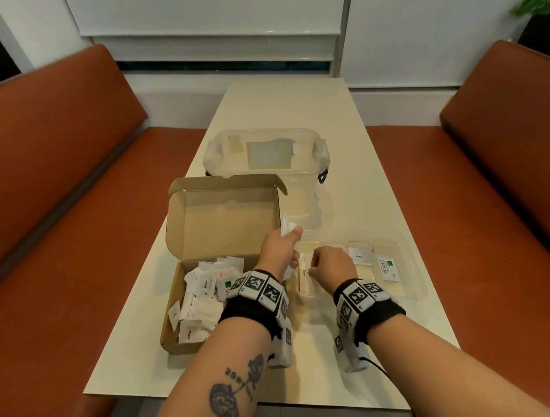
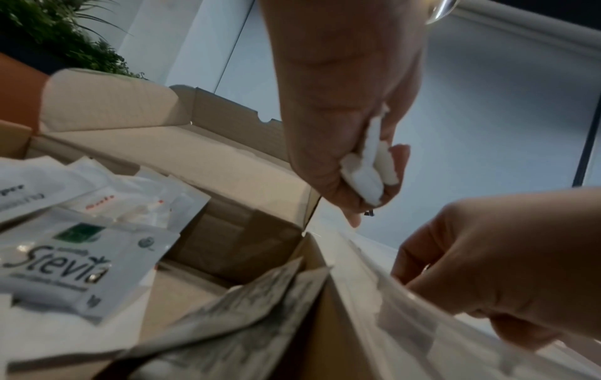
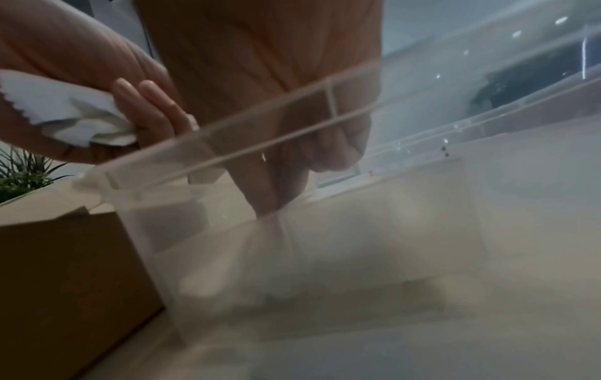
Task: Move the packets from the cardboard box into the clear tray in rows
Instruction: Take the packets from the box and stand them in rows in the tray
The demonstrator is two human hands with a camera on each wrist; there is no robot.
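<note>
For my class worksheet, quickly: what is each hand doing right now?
Left hand: closed, gripping white packets.
Right hand: fingers curled inside the clear tray; whether it holds anything cannot be told.

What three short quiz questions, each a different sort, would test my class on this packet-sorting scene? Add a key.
1. True or false: the cardboard box is shut.
2. Which hand grips white packets? A left, B right.
3. Fill in: the Stevia packet in the clear tray lies toward its ____ end.

Key: 1 false; 2 A, the left hand, while the right hand reaches into the tray; 3 right.
</note>
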